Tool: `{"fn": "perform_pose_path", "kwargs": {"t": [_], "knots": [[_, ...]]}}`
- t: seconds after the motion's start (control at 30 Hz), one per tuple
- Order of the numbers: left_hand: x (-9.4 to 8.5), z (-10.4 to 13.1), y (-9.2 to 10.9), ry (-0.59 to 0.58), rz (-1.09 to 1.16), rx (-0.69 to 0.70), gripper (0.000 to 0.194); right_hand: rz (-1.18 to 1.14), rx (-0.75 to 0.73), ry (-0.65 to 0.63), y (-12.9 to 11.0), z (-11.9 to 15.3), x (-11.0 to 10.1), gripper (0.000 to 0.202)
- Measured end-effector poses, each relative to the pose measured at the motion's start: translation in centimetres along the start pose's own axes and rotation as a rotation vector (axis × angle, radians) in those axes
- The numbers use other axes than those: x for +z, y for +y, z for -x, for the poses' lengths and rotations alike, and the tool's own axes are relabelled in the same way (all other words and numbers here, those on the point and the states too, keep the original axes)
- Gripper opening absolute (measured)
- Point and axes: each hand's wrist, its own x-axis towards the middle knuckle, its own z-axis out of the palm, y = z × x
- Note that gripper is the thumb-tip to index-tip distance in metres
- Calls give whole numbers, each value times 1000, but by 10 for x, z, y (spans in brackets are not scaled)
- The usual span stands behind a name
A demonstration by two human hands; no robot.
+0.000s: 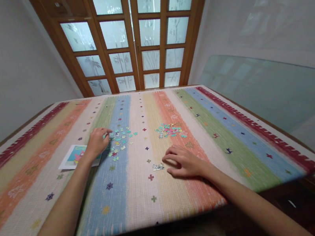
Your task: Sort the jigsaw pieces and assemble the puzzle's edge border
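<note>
Head view: R hand (182, 162) has thumb/fingers parted, nothing gripped, beside puzzle strip (158, 167) on table (140, 200). L hand (97, 142) is curled by loose pcs (122, 148), grip unclear. Strip's prob. light, stiff, weak at joins; pinch opp. edges.

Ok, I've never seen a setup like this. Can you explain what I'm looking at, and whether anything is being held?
There's no machine here, just a person's bare left hand and right hand. The one picture comes from a camera worn on their head, looking forward and down, so the forearms reach in from the bottom.

On a striped cloth lie puzzle pieces in a left pile and a right pile, a small pale strip, and a picture card partly covered by the left arm.

The left hand is at the left pile's edge; I can't tell whether it grips a piece. The right hand, fingers parted, is beside the strip, apparently holding nothing.
</note>
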Motion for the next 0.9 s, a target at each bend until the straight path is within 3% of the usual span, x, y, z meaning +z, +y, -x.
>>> {"fn": "perform_pose_path", "kwargs": {"t": [0.3,0.9], "knots": [[20,-9,31,-128,-32,24,30,4,1,-20,2,0,0,20],[33,-15,30,-101,83,-96,18,-22,5,-25,1,0,-3,18]]}}
